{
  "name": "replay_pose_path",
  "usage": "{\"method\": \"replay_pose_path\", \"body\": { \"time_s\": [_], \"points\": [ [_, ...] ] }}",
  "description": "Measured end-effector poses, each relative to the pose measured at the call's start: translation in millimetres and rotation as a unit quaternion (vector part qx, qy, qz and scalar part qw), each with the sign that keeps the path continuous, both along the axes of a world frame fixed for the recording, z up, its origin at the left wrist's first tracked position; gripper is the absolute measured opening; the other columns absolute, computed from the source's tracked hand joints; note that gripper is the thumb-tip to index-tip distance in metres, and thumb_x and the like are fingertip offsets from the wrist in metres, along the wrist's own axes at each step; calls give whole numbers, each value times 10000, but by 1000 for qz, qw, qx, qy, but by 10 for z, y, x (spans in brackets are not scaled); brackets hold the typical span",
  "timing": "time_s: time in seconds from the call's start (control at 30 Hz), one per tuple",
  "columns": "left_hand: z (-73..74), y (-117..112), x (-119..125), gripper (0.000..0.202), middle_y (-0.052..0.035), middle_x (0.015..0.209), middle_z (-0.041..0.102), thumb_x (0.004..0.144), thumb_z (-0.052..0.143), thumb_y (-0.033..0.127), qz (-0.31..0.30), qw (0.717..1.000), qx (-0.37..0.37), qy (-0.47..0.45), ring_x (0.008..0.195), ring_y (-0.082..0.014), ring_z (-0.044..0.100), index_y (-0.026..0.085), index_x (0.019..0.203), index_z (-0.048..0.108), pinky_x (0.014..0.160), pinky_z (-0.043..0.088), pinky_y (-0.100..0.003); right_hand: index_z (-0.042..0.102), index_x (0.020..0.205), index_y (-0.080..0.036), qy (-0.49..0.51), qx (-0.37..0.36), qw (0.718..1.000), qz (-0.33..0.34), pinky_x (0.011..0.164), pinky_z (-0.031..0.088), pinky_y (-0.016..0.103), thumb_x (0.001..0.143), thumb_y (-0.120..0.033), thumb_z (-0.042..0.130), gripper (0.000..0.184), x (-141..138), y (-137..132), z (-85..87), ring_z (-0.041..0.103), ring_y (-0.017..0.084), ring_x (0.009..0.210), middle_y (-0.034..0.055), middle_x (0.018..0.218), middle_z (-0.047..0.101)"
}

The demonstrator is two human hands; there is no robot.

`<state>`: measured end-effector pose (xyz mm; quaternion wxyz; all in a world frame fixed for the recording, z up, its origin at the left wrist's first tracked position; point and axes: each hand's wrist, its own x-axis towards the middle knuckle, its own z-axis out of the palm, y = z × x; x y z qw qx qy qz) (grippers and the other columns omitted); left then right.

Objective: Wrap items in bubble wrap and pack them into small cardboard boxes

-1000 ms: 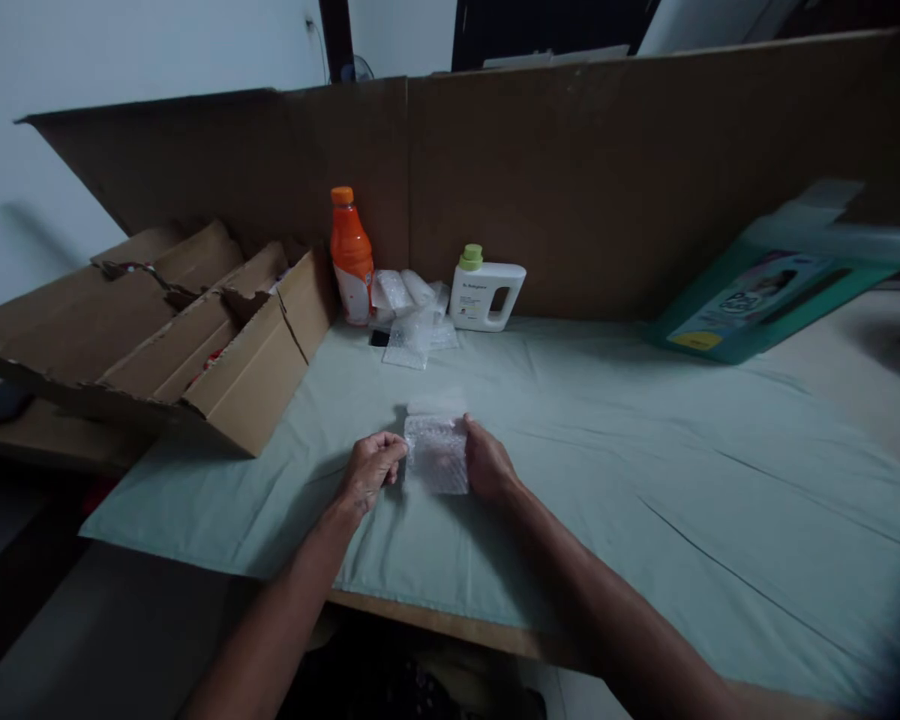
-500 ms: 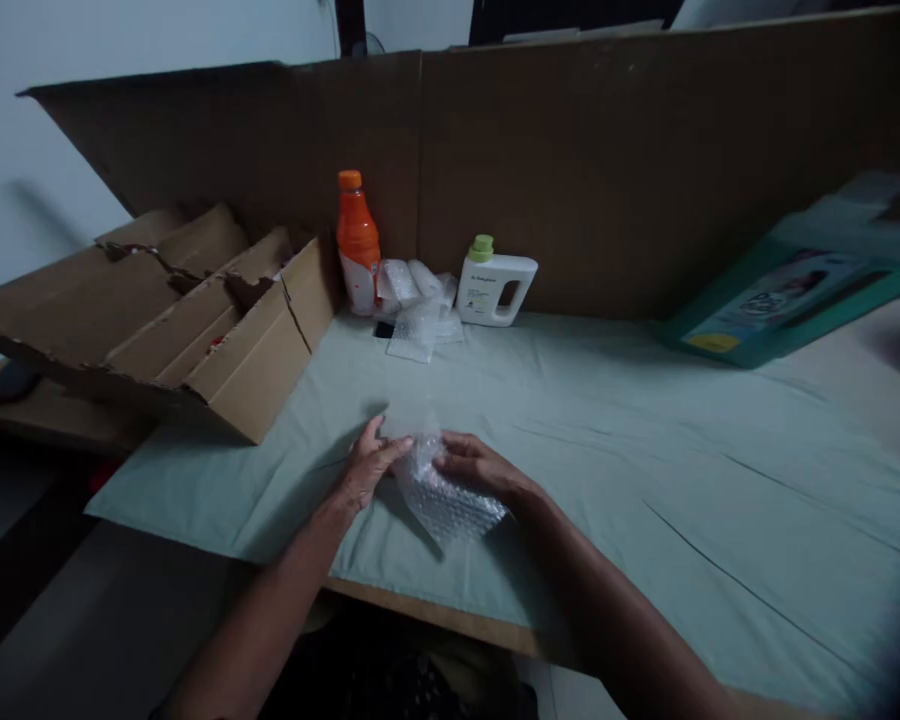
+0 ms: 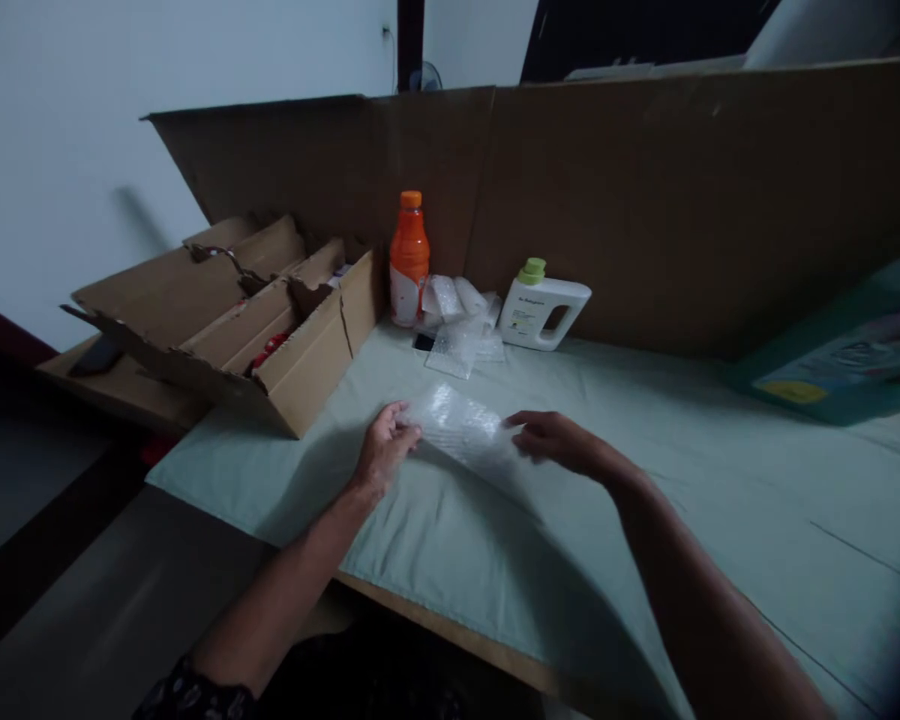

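A sheet of clear bubble wrap (image 3: 461, 425) stretches between my hands, just above the cloth-covered table. My left hand (image 3: 386, 447) pinches its left end between thumb and fingers. At the right end, the fingertips of my right hand (image 3: 551, 440) close on the edge, slightly blurred by motion. Behind the sheet lies a loose pile of more bubble wrap (image 3: 457, 310), with a small dark flat object (image 3: 423, 342) partly under it. An orange bottle (image 3: 410, 255) stands left of that pile, and a white jug with a green cap (image 3: 544, 308) stands right of it.
A divided cardboard box (image 3: 307, 385) sits at the left, with red items partly visible in its compartments. A large green jug (image 3: 855, 345) leans at the far right. Upright cardboard (image 3: 607, 190) walls off the back. A pale green cloth (image 3: 450, 540) covers the table up to its front edge.
The bubble wrap, bunched between my hands before, is now spread flatter. My right hand has moved away from my left, to the right. The camera view has shifted left.
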<state>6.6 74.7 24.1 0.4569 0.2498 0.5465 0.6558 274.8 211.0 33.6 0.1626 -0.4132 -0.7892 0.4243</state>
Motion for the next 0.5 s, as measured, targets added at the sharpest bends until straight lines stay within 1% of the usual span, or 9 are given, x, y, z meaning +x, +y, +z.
{"method": "replay_pose_path", "body": {
  "time_s": [0.03, 0.1, 0.13, 0.2, 0.27, 0.3, 0.37, 0.43, 0.5],
  "points": [
    [12, -86, -41, 515, -15, 832, 673, 587, 766, 188, 9, 999, 11, 32, 717, -145, 609, 158, 1091, 666, 672, 475, -253, 759, 898, -194, -14, 66, 997, -32, 567, 455, 327, 755, -367, 735, 226, 35, 125, 55, 536, 146, 492, 15, 571, 616],
    [-13, -323, -189, 486, -41, 952, 676, 659, 746, 221, 55, 988, 36, 136, 866, -174, 630, 183, 1136, 662, 799, 496, -280, 740, 767, -236, -17, 179, 980, -89, 632, 473, 384, 717, -297, 760, 81, 30, 320, 182, 553, 175, 525, 23, 570, 610],
    [-52, -458, -292, 451, -51, 991, 668, 710, 721, 251, 92, 974, 44, 204, 928, -190, 626, 195, 1153, 655, 862, 495, -303, 735, 758, -248, -12, 215, 971, -102, 682, 483, 416, 713, -272, 760, 58, -31, 376, 251, 586, 203, 582, 40, 620, 637],
    [-167, -714, -523, 407, -66, 1060, 648, 791, 665, 298, 173, 938, 35, 299, 1009, -217, 604, 215, 1188, 632, 942, 480, -355, 758, 863, -252, -2, 258, 961, -95, 772, 493, 452, 742, -251, 732, 124, -308, 392, 394, 653, 259, 742, 80, 792, 709],
    [-285, -900, -741, 438, -83, 1129, 628, 815, 645, 325, 241, 910, 19, 336, 1061, -239, 584, 220, 1238, 598, 990, 463, -404, 753, 1098, -247, 2, 280, 959, -50, 807, 504, 427, 795, -238, 687, 310, -800, 293, 537, 681, 259, 826, 93, 949, 743],
    [-331, -957, -832, 470, -95, 1174, 616, 815, 645, 334, 264, 901, 16, 343, 1097, -251, 576, 218, 1265, 578, 1012, 454, -425, 708, 1234, -254, 2, 283, 959, -16, 803, 510, 397, 817, -226, 668, 421, -1110, 214, 608, 687, 241, 827, 84, 998, 749],
    [-380, -1007, -970, 538, -123, 1273, 580, 811, 652, 339, 288, 893, 17, 347, 1185, -277, 554, 216, 1321, 534, 1056, 436, -459, 525, 1474, -282, -18, 298, 952, 68, 808, 509, 356, 850, -169, 620, 641, -1788, 39, 754, 689, 215, 836, 74, 1105, 741],
    [-378, -1009, -1063, 594, -144, 1353, 536, 816, 653, 333, 294, 893, 16, 340, 1258, -295, 527, 221, 1375, 488, 1081, 430, -482, 443, 1533, -302, -60, 335, 931, 130, 820, 495, 332, 867, -139, 594, 701, -2430, -104, 899, 689, 228, 932, 78, 1187, 723],
    [-350, -1008, -1137, 643, -162, 1387, 510, 819, 657, 333, 303, 895, 9, 328, 1275, -307, 524, 221, 1417, 449, 1081, 436, -506, 455, 1522, -298, -107, 363, 911, 164, 804, 478, 305, 903, -143, 554, 646, -2927, -177, 1035, 681, 230, 1000, 82, 1239, 708]
  ]
}}
